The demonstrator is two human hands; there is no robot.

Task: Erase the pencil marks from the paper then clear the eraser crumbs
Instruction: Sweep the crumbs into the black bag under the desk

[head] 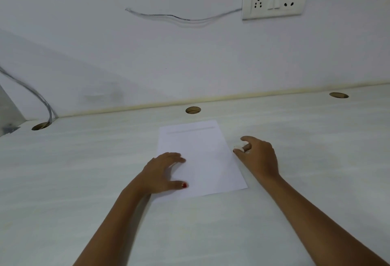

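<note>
A white sheet of paper (202, 156) lies flat mid-worktop (295, 181), its long axis running from the near edge toward the back edge, with the far end skewed slightly left. A faint pencil line (190, 130) crosses it near the far short edge, which stops short of a round cable hole (193, 110). The left hand (160, 172) rests on the sheet's near-left part, fingers (175, 158) straight, thumb spread wide. Just beside the sheet's right long edge, the right hand (259, 156) pinches a small white eraser (240, 147) between curled fingers and thumb.
</note>
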